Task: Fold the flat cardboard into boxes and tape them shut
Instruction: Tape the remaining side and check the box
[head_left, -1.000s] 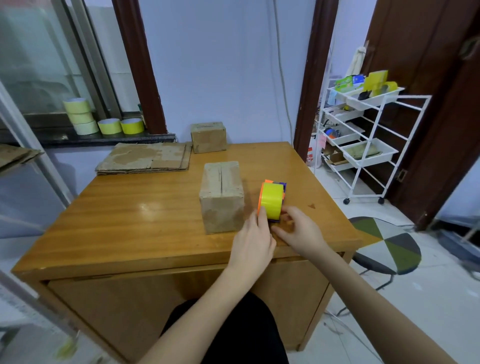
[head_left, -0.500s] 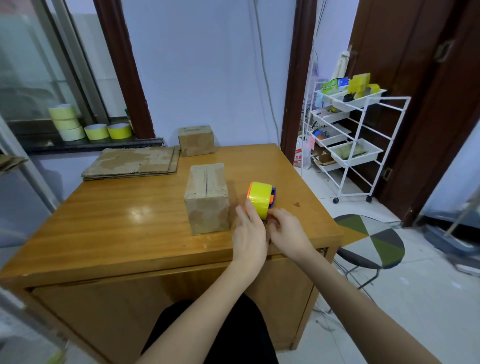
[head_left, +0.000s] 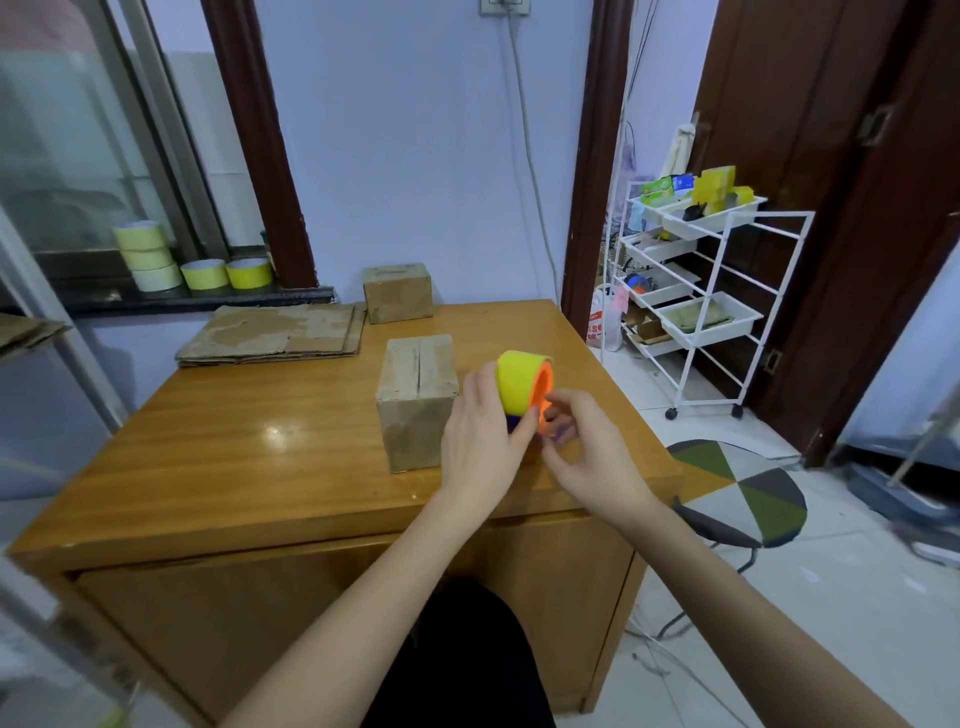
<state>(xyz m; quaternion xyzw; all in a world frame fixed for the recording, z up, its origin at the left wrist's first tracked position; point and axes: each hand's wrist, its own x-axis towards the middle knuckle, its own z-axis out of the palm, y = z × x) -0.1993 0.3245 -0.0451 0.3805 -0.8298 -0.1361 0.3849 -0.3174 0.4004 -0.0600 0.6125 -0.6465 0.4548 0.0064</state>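
we hold the yellow tape roll on its orange and blue plastic dispenser (head_left: 522, 385) lifted above the wooden table (head_left: 260, 447), over its right side near the front edge. our left hand (head_left: 480, 441) grips the dispenser from the left and below, thumb up against the yellow roll, fingers curled round it. our right hand (head_left: 587, 452) sits just beside it on the right, fingers bent and the fingertips pinching at the orange rim; motion blur keeps us from telling whether a tape end is caught between them.

just left of our left hand stands the folded brown cardboard box (head_left: 418, 400), upright in the middle of the table, its top flaps meeting along a bare, untaped seam. a smaller closed brown cardboard box (head_left: 398, 292) sits at the back edge of the table against the wall. the stack of flat brown cardboard sheets (head_left: 275, 332) lies at the back left corner.

on the dark window ledge (head_left: 197, 301) behind that corner stand spare yellow tape rolls (head_left: 197, 262), three stacked and two side by side. to the right of the table are a white wire trolley with trays (head_left: 711, 291) and a round stool with a patchwork seat (head_left: 743, 493).
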